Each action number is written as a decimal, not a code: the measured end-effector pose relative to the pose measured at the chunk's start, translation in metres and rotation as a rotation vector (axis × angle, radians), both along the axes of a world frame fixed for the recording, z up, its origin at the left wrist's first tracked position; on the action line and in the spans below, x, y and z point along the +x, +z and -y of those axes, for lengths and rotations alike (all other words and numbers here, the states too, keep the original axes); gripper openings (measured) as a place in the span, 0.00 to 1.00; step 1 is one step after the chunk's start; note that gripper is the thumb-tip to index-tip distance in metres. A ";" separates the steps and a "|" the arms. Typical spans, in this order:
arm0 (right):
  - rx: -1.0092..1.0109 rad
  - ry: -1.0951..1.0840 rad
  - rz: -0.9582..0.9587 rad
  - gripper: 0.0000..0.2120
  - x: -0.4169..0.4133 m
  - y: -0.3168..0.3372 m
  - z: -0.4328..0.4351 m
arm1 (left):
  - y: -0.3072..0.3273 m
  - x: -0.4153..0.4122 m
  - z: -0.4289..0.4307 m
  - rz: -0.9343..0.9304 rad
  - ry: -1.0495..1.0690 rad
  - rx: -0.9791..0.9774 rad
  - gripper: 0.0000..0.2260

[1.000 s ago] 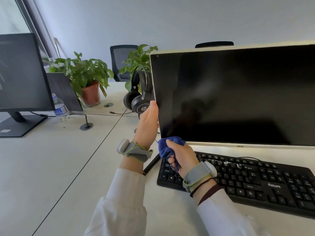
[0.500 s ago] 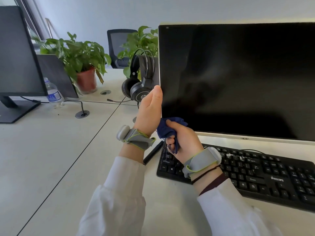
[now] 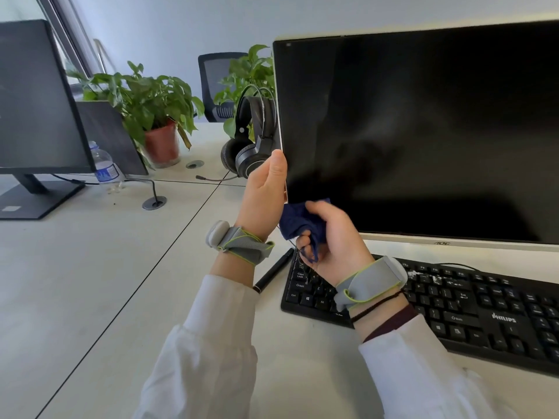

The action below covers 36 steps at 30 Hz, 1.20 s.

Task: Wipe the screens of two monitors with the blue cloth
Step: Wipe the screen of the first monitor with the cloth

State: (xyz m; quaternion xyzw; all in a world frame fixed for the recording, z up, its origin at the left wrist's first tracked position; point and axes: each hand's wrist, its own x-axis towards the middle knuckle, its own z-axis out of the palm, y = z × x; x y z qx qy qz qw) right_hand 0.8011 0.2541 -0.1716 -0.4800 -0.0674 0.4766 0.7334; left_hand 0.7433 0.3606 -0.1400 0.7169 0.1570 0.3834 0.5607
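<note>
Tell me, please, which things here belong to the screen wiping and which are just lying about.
Job: crumpled dark blue cloth in the right hand; white-framed flat monitor, its edge held by the left hand; black flat monitor, far left.
Lying about: black headset, black keyboard, black pen, plastic water bottle, leafy potted plant.

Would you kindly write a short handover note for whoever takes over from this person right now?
Left hand grips the left edge of the near monitor, steadying it.
Right hand holds the bunched blue cloth at the screen's lower left corner; contact with the glass is unclear.
Second monitor stands at the far left of the desk, no hand on it.
Done: cloth in hand. Left: wipe the near screen, then the second monitor's.
</note>
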 end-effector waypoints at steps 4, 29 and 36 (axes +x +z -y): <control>-0.019 0.033 -0.010 0.13 0.004 -0.005 0.001 | 0.003 -0.001 0.003 0.002 0.031 -0.010 0.35; 0.104 -0.049 0.277 0.15 -0.004 0.007 0.004 | 0.000 0.002 -0.003 0.074 -0.170 -0.216 0.23; 0.013 -0.013 0.178 0.14 -0.004 -0.004 0.003 | -0.012 -0.005 -0.013 0.151 -0.341 -0.335 0.29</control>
